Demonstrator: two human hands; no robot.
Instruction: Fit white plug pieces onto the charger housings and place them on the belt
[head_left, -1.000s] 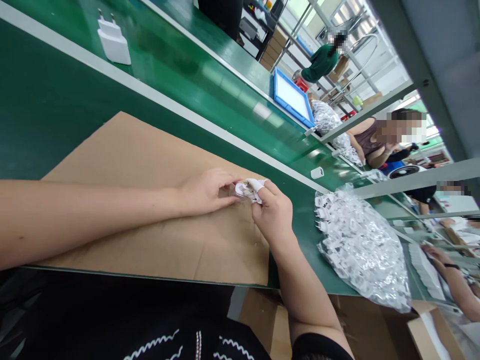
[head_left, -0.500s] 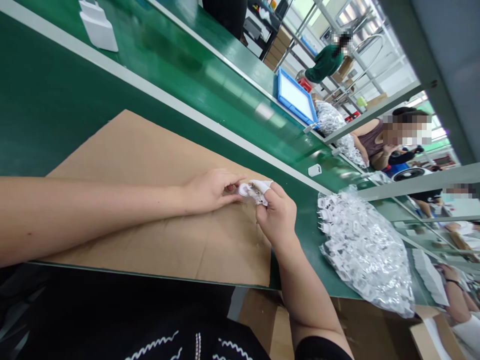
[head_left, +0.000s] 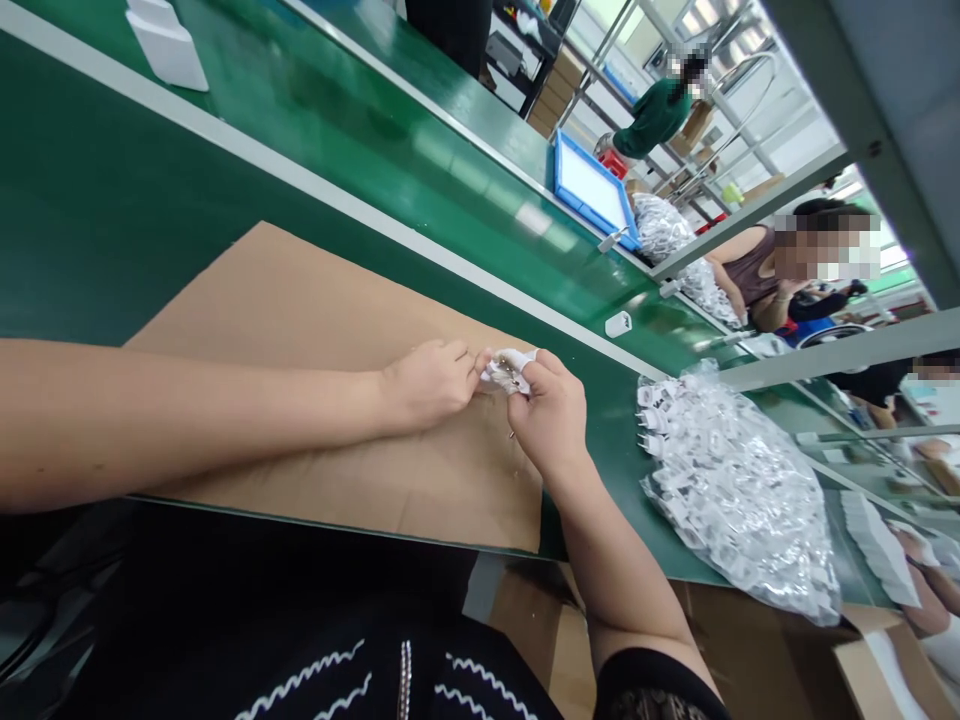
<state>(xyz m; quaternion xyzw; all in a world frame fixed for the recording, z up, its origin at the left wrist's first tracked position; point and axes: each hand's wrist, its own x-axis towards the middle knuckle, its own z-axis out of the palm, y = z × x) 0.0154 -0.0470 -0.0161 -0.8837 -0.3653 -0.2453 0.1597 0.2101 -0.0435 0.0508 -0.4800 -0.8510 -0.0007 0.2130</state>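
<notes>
My left hand (head_left: pixel 431 385) reaches in over the cardboard sheet (head_left: pixel 352 300), its fingers curled and pinched at the left edge of a small, crumpled-looking white piece (head_left: pixel 507 373). From the other side my right hand (head_left: pixel 553 405) grips the same piece between thumb and bent fingers. White material covers part of a right finger. Small shiny spots show on the piece, but its exact kind is too small to tell. Both hands meet near the sheet's right end, and the fingers hide part of what they hold.
A clear bag (head_left: pixel 739 490) full of white plug adapters lies to the right. On the green conveyor belt (head_left: pixel 360 150) are a white plug adapter (head_left: pixel 166 45) and another white part (head_left: pixel 619 324). A blue tray (head_left: pixel 596 190) stands beyond. Other people sit and stand at the right.
My left fingers have closed in on the white piece, covering the round white part seen before. My right hand has shifted slightly left. The adapter on the belt has moved left.
</notes>
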